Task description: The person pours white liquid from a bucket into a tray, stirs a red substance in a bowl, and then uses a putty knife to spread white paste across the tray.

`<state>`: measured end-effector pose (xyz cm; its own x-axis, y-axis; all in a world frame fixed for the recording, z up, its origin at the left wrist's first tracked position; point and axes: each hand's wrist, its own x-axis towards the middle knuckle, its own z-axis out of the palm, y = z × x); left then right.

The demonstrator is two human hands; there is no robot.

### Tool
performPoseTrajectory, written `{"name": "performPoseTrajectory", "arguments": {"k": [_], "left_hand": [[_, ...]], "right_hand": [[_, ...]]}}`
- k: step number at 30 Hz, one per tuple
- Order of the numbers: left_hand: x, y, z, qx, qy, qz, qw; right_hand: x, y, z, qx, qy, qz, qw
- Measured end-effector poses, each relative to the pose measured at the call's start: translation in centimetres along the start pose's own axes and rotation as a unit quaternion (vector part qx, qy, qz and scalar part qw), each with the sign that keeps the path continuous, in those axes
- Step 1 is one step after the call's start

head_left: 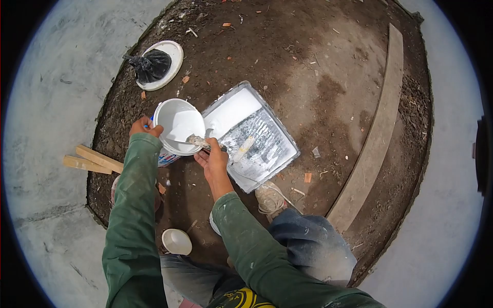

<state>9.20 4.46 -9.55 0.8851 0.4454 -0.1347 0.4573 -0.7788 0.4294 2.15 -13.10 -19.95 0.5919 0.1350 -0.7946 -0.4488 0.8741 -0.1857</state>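
A white paint bucket (181, 122) leans toward a paint tray, white paint inside it. My left hand (146, 127) grips its rim on the left side. Close to the bucket's lower right rim, my right hand (213, 160) is closed on a paint-crusted tool (196, 139), whose end reaches over the bucket opening; its exact kind I cannot tell. Beside the bucket lies the paint tray (294, 150), its upper part covered in white paint and the rest grey and streaked. A yellowish paint-smeared stick (243, 149) rests over the tray, just right of my right hand.
A white lid (177, 56) with a black plastic bag (152, 65) lies on the dirt. Wooden strips (100, 158) are at left, a long plank (372, 149) at right. Near my legs sits a small white container (176, 242). My shoe (269, 199) is by the tray's lower edge.
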Motion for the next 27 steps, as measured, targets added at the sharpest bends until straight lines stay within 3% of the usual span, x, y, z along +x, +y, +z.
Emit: {"name": "performPoseTrajectory", "arguments": {"k": [2,9,13,19,21,25,27], "left_hand": [[1.4,-3.9,1.1,-0.070,0.010,0.020,0.997],[-0.6,-6.5,1.7,-0.291,-0.025,-0.042,0.955],[-0.3,-9.5,2.5,-0.293,-0.040,-0.026,0.955],[-0.3,-11.4,2.5,-0.304,-0.093,-0.078,0.945],[0.6,-13.1,4.0,-0.397,-0.050,-0.001,0.917],[0.3,-13.7,2.6,-0.387,-0.089,-0.035,0.917],[0.5,-14.7,2.5,-0.386,-0.096,-0.034,0.917]], "right_hand": [[-0.4,-0.4,0.5,-0.016,0.001,-0.011,1.000],[-0.7,0.4,1.2,-0.110,0.038,-0.078,0.990],[-0.5,1.2,0.9,-0.135,0.041,-0.111,0.984],[-0.7,2.4,1.1,-0.137,0.043,-0.149,0.978],[-0.9,2.8,0.9,-0.149,0.038,-0.160,0.975],[-1.6,3.5,1.2,-0.184,0.030,-0.195,0.963],[-2.0,3.3,1.4,-0.221,-0.001,-0.162,0.962]]}}
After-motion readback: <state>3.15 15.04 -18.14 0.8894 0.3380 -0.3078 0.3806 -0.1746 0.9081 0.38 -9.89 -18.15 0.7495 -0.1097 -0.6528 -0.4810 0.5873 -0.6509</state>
